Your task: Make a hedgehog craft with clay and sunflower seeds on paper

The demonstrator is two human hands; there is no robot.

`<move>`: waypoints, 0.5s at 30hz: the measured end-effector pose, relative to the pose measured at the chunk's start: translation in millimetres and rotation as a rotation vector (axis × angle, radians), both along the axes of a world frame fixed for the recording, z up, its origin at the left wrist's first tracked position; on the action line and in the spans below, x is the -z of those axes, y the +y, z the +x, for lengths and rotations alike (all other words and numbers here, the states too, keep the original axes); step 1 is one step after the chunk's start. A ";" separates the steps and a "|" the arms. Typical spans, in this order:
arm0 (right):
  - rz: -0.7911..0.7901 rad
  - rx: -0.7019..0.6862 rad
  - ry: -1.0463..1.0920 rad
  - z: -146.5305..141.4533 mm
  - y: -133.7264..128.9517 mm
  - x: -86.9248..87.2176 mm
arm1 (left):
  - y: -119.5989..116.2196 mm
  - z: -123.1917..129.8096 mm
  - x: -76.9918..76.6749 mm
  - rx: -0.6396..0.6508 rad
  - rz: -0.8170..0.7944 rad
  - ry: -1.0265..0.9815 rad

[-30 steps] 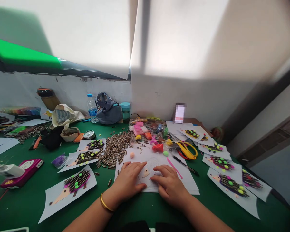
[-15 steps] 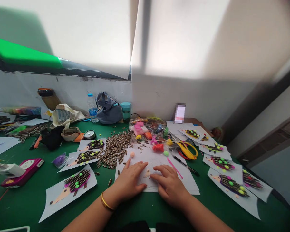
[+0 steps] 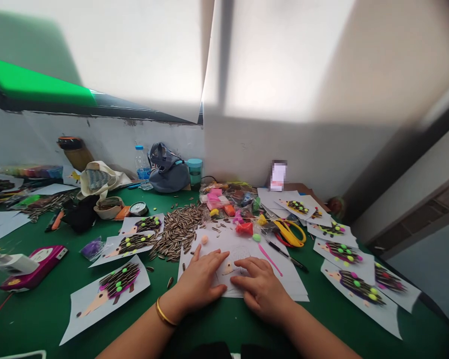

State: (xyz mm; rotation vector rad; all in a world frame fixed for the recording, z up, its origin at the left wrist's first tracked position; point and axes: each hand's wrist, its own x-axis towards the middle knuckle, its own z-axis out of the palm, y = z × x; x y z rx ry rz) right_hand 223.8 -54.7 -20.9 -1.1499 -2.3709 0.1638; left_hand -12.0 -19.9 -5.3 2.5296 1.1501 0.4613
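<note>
White paper sheets [image 3: 292, 286] lie in front of me, the top one carrying a pencil outline and a small peach clay hedgehog face [image 3: 228, 268] with a dark eye. My left hand [image 3: 202, 280] rests flat on the paper left of the face, fingers stretched out. On the other side, my right hand [image 3: 260, 286] has its fingers apart, with the index fingertip close to the face; whether it touches the clay I cannot tell. A peach clay ball [image 3: 204, 240], a green clay piece [image 3: 256, 238] and a pink stick [image 3: 270, 260] lie on the sheets beyond my hands.
Striped sunflower seeds [image 3: 179, 227] are heaped left of the paper. Bagged coloured clay [image 3: 224, 197] lies behind it. Yellow-handled scissors [image 3: 291, 233] and a black pen [image 3: 287, 255] are at the right. Hedgehog pictures [image 3: 112, 291] flank both sides. A blue bag [image 3: 169, 172] stands by the wall.
My right hand has shifted slightly left, its index finger now over the area right of the clay face. The left hand stays in place.
</note>
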 end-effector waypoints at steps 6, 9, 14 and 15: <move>-0.002 -0.018 -0.004 -0.9 -1.5 -1.4 | -0.1 0.6 -2.0 0.012 0.009 0.021; 0.011 -0.024 0.021 -1.3 -1.7 -1.9 | 0.0 0.6 -1.4 0.010 0.016 0.021; 0.057 0.142 0.107 18.2 9.2 -1.8 | -1.1 0.7 -3.3 0.017 0.007 0.022; 0.059 0.205 0.096 25.6 13.0 -1.8 | -1.3 0.8 -4.2 0.019 0.007 0.024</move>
